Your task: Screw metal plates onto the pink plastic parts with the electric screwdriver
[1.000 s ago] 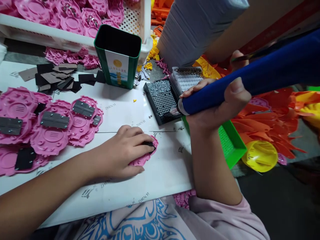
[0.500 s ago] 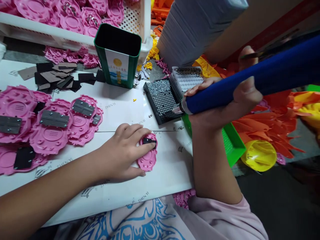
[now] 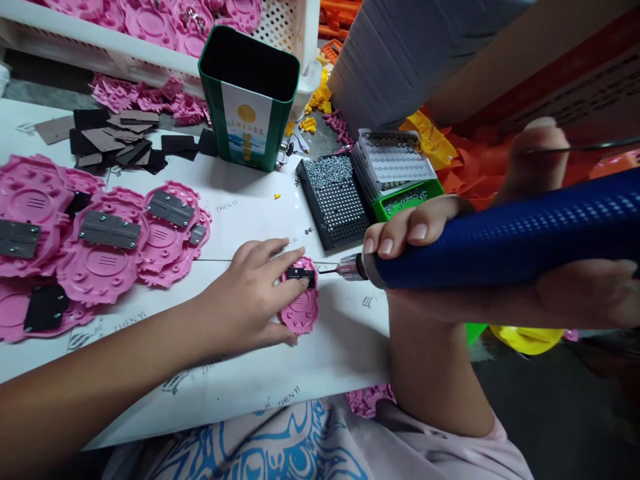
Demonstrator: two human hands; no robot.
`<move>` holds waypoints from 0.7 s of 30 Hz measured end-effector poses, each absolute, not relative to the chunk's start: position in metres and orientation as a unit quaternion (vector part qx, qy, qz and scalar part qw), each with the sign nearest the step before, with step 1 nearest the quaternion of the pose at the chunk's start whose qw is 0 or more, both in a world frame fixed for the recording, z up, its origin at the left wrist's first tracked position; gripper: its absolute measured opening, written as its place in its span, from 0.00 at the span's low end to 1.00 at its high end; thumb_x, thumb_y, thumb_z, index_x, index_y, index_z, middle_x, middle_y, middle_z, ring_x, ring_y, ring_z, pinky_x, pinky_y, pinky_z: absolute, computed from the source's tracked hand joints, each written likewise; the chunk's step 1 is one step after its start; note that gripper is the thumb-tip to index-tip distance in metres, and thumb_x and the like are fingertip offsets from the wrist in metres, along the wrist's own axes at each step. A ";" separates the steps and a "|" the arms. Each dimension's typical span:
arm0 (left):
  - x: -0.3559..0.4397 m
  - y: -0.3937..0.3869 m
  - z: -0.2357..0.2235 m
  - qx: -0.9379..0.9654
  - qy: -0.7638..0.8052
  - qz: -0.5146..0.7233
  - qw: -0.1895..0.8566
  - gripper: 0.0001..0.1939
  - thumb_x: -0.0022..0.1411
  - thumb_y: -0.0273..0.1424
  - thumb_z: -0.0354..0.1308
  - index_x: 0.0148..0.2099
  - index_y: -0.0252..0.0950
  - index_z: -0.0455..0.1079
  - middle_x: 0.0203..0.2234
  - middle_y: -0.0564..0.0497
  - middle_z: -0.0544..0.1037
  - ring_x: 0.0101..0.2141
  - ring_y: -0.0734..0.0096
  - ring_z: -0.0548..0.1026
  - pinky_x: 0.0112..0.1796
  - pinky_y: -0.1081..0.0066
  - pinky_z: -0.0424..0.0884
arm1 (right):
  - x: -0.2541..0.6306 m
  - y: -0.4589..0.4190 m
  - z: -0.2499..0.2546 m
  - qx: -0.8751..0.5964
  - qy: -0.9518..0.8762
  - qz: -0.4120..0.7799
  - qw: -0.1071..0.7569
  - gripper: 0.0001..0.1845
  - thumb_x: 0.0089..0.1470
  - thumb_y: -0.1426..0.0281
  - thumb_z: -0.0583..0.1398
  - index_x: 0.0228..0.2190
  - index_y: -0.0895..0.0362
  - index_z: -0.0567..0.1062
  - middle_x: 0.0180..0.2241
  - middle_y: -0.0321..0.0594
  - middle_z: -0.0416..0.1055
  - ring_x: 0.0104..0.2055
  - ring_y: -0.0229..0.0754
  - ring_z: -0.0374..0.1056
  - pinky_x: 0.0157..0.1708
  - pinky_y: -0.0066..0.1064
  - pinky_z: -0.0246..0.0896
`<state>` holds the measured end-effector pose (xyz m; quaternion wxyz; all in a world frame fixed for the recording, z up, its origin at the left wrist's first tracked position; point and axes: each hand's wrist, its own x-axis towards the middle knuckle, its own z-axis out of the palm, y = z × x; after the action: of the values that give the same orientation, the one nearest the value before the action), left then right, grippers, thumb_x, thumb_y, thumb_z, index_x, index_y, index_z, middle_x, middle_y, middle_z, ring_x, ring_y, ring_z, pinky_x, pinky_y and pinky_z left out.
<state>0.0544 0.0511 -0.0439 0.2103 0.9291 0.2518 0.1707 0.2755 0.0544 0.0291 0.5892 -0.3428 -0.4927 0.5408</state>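
My left hand (image 3: 260, 283) lies on the table and holds a small pink plastic shell (image 3: 304, 307) flat against it. Its thumb and fingers surround the shell's left side, and one fingertip presses a small black plate (image 3: 299, 273) set into the shell. In my right hand (image 3: 465, 303) is a blue electric screwdriver (image 3: 510, 240), its fingers wrapped round the body. The thin bit points left, its tip close to the shell's right edge by the plate; whether they touch I cannot tell. Any screw on the tip is too small to make out.
A black screw tray (image 3: 340, 207) and a green box of screws (image 3: 407, 200) stand beyond the screwdriver. Behind is a green tin (image 3: 250, 113). Pink shells with screwed plates (image 3: 105, 260) pile up at left, below loose dark plates (image 3: 113, 143). A white crate (image 3: 150, 70) stands at the back.
My right hand has brought the screwdriver from over the screw tray down and nearer, to the shell's right side. My left hand keeps its hold on the shell.
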 end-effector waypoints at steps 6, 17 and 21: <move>0.058 0.049 -0.044 0.921 0.264 0.178 0.225 0.30 0.48 0.43 0.73 0.49 0.32 0.74 0.57 0.32 0.70 0.58 0.35 0.63 0.54 0.40 0.62 | 0.270 0.052 0.025 -0.331 -0.486 0.536 0.606 0.22 0.48 0.55 0.66 0.47 0.41 0.76 0.26 0.35 0.74 0.26 0.45 0.71 0.32 0.44 0.69; 0.058 0.048 -0.046 0.920 0.263 0.190 0.218 0.31 0.45 0.44 0.74 0.47 0.32 0.75 0.57 0.32 0.69 0.57 0.36 0.63 0.54 0.41 0.62 | 0.264 0.054 0.029 -0.360 -0.479 0.548 0.584 0.20 0.44 0.57 0.70 0.42 0.42 0.78 0.24 0.34 0.75 0.24 0.44 0.71 0.31 0.43 0.69; 0.059 0.049 -0.046 0.923 0.262 0.187 0.211 0.31 0.46 0.44 0.74 0.48 0.32 0.75 0.57 0.32 0.69 0.57 0.36 0.63 0.54 0.41 0.62 | 0.264 0.056 0.025 -0.345 -0.465 0.564 0.589 0.20 0.42 0.60 0.71 0.41 0.38 0.78 0.24 0.33 0.75 0.25 0.45 0.71 0.31 0.43 0.69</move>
<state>0.0586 0.0486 -0.0460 0.2115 0.9228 0.2621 0.1869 0.2645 0.0561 0.0248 0.5886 -0.3452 -0.4650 0.5641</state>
